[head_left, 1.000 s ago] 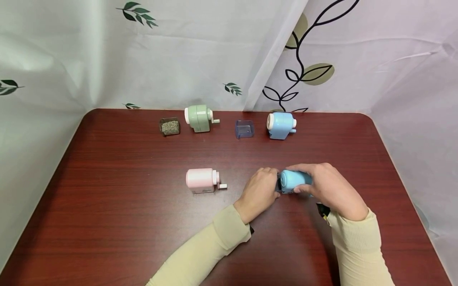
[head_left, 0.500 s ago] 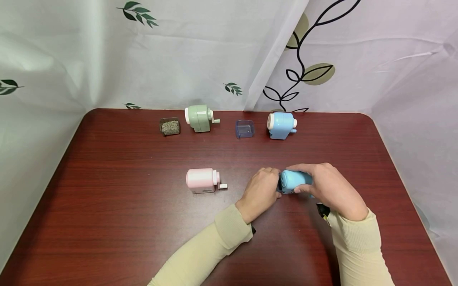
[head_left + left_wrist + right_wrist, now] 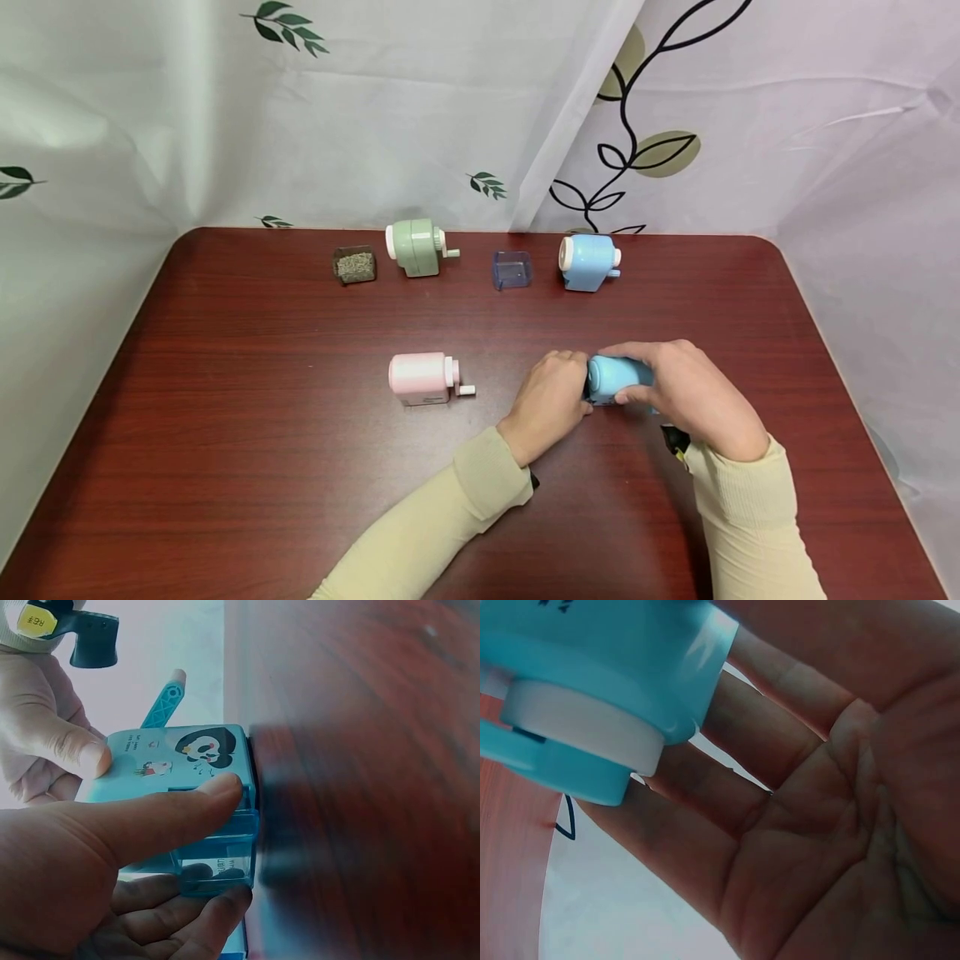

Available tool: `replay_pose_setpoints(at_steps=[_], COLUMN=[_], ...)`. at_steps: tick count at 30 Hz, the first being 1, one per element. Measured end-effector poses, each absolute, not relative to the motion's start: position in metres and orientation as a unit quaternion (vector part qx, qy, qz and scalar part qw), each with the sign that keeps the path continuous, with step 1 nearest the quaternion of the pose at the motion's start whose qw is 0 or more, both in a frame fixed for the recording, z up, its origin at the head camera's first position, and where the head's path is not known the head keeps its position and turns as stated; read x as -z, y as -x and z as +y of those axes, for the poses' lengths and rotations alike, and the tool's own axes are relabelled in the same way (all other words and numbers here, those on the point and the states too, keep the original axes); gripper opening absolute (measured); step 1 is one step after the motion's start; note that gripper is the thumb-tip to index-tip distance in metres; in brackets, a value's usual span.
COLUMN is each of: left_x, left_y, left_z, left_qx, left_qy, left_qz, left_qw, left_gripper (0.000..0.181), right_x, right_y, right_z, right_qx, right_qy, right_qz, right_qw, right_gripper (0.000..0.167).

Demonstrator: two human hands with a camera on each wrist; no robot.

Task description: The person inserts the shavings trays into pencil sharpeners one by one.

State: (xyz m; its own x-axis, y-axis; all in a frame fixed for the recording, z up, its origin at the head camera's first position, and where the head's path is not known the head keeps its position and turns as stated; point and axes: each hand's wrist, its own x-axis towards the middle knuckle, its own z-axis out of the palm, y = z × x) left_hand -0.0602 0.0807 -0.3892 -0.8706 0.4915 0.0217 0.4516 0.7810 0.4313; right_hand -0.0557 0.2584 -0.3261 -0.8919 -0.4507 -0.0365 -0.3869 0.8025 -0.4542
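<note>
A blue crank pencil sharpener (image 3: 613,379) with a panda print stands upright on the table. My right hand (image 3: 693,396) grips its body from the right, thumb on the near side; the white collar and blue crank show in the right wrist view. At its left end my left hand (image 3: 547,404) pinches a clear blue shavings drawer (image 3: 217,862) between thumb and fingers. In the left wrist view the drawer lies against the sharpener's end, partly covered by the thumb. How far it sits inside I cannot tell.
A pink sharpener (image 3: 420,377) stands left of my hands. Along the back edge are a drawer of shavings (image 3: 356,267), a green sharpener (image 3: 417,248), a bare clear drawer (image 3: 512,270) and a light blue sharpener (image 3: 587,263). A patterned white curtain (image 3: 375,125) hangs behind the table.
My left hand has shifted slightly right toward the blue sharpener, narrowing the gap between its fingers and the body. My right hand and the sharpener stay in place.
</note>
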Motion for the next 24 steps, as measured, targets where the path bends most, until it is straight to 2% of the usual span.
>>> replay_pose_setpoints(at_steps=[24], left_x=[0.3918], left_y=[0.0628], left_z=[0.0867], left_qx=[-0.234], left_qy=[-0.252], left_qz=[0.938], left_qw=[0.038], left_gripper=[0.052], right_x=[0.3257], right_y=[0.0559], right_z=[0.2580], right_qx=[0.217], right_qy=[0.221], right_qz=[0.949], right_qw=[0.060], right_gripper=[0.048])
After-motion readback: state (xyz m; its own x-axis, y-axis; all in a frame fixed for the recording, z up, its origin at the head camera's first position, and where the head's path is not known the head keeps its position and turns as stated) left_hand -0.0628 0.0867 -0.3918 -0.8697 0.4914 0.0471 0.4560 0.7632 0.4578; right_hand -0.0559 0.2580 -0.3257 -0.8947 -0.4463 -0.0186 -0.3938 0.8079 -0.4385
